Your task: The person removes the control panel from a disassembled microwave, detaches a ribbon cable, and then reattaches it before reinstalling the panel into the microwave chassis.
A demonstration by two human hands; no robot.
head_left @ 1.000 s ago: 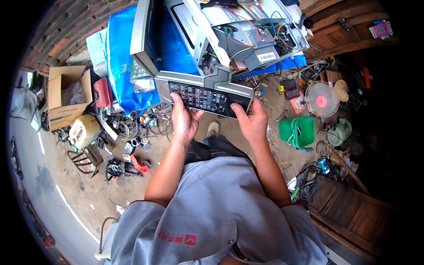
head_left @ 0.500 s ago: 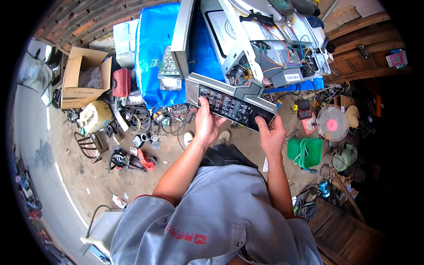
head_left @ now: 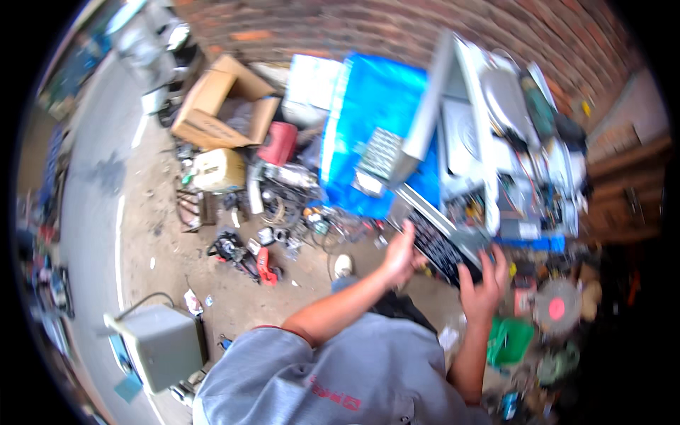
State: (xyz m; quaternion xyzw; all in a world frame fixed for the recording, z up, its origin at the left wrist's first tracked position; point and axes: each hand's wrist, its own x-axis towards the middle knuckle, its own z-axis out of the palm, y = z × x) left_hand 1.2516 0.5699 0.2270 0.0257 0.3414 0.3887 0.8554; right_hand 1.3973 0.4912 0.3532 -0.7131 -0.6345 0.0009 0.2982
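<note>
A long microwave control panel [head_left: 440, 249] with a black keypad and grey edge tilts down to the right in front of the opened microwave oven [head_left: 489, 163]. My left hand [head_left: 402, 255] is closed on the panel's near left edge, thumb on the front and other fingers partly hidden. At the panel's lower right end is my right hand [head_left: 484, 283]. Its fingers are spread, with fingertips at the panel's edge; blur hides the exact contact. Exposed wires and parts [head_left: 471, 209] show inside the oven's body behind the panel.
A blue sheet [head_left: 386, 92] lies under the oven. Leftward are an open cardboard box [head_left: 205, 117], a yellowish jug [head_left: 219, 170] and a red container [head_left: 278, 144]. A red-and-black tool [head_left: 265, 267] lies on the floor. A green basket [head_left: 508, 341] and a fan [head_left: 557, 307] stand at right.
My view has swung, so the scene sits further right and is blurred. The panel tilts more steeply. My right hand has loosened from its grip, with its fingers spread at the panel's end.
</note>
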